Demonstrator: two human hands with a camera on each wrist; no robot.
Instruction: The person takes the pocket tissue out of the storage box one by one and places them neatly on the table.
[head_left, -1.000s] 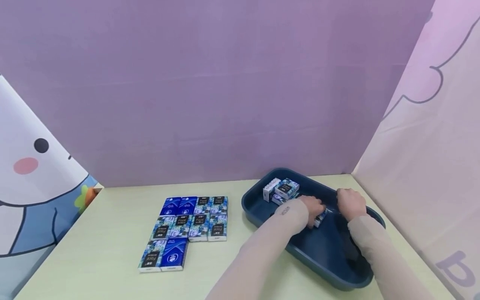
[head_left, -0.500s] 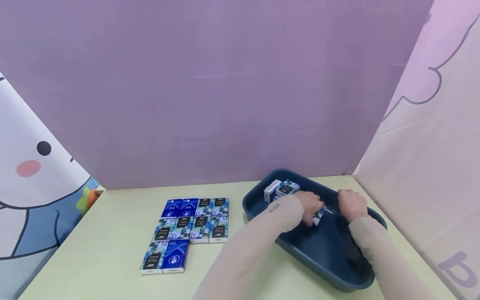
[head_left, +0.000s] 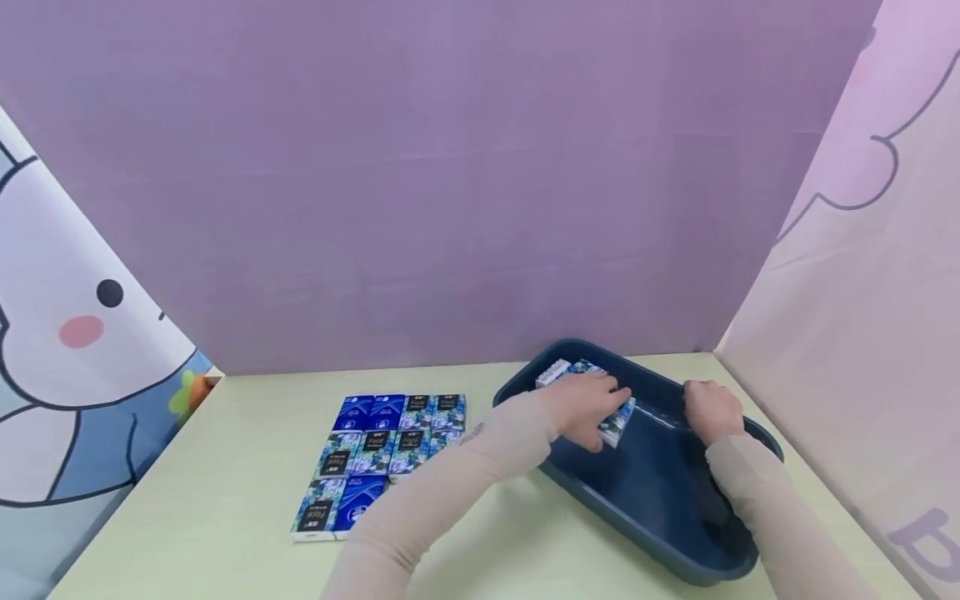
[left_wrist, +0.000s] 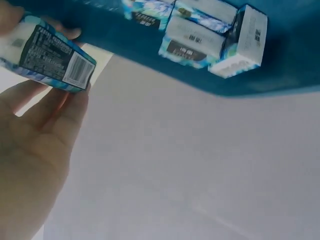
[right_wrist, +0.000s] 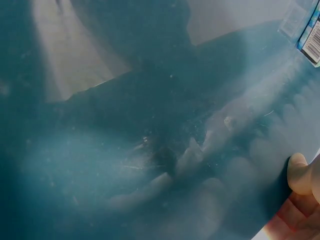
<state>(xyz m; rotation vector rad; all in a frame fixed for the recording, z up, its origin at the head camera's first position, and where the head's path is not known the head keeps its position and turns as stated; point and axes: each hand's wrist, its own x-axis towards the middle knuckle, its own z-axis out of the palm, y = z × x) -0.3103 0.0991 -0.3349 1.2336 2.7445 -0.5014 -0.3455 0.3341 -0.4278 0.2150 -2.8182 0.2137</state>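
fingers (head_left: 609, 392) pinch tissue pack (head_left: 617, 421) | tray (head_left: 660, 492) | ten packs (head_left: 382, 450) on table (head_left: 225, 500)

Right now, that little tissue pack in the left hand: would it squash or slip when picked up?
The tissue pack probably feels light, since the left hand lifts it with fingers alone. Its glossy wrapper looks somewhat slippery. It likely gives a little when squeezed, though it keeps its boxy shape here.

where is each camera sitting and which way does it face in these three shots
Head: worn on the head, facing forward and down at the table, both forearms, left hand holding a tissue pack over the blue tray.
Left wrist: looks past the left palm at the held tissue pack and packs in the tray.
Right wrist: close to the tray's inner wall; a fingertip shows.
Head and left wrist views share the held pack.
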